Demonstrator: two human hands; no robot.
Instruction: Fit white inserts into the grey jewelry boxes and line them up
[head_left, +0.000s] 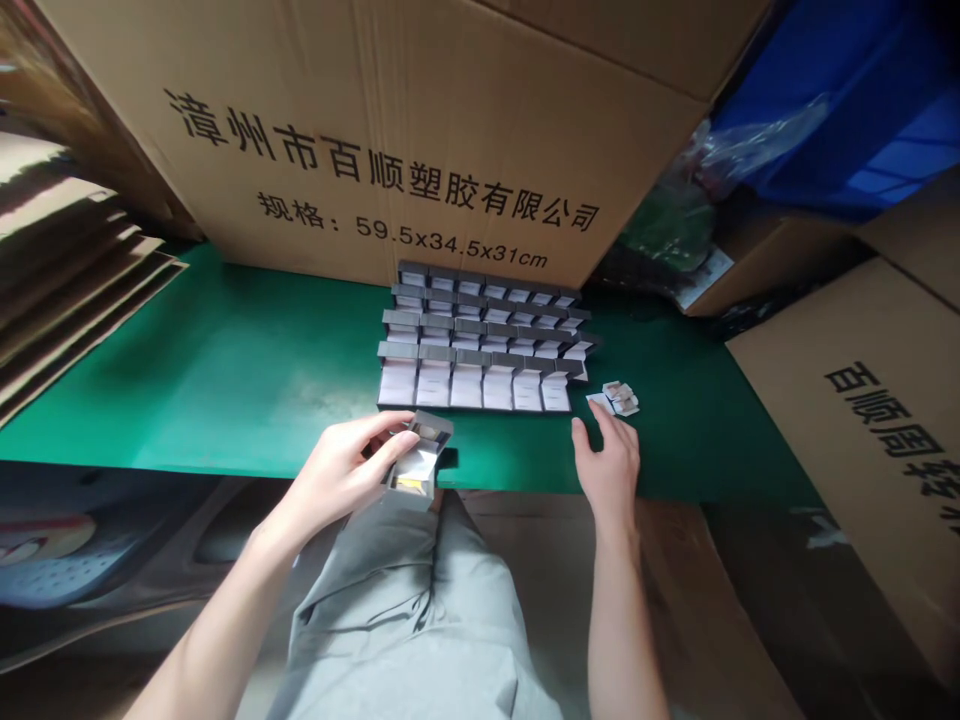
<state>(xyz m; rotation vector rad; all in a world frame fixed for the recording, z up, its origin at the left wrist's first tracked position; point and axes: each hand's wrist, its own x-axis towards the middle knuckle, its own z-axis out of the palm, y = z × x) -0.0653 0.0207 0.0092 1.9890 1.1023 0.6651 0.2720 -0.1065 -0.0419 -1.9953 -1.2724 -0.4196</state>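
My left hand (pixel 347 467) grips a small grey box (pixel 418 455) with its lid up, held above the near edge of the green table (pixel 225 380). A white lining and something yellow show inside it. My right hand (pixel 607 455) reaches forward with fingers loosely spread, fingertips just short of a small pile of white cards (pixel 616 398) on the table. It holds nothing. Beyond both hands, several open grey boxes with white linings (pixel 480 335) stand packed in rows.
A large printed cardboard carton (pixel 420 130) stands behind the rows. Another carton (pixel 870 420) sits at the right, flat cardboard sheets (pixel 67 270) lean at the left. Blue crate (pixel 847 100) and plastic bags lie at the back right. My grey-clad knee (pixel 420 600) is below.
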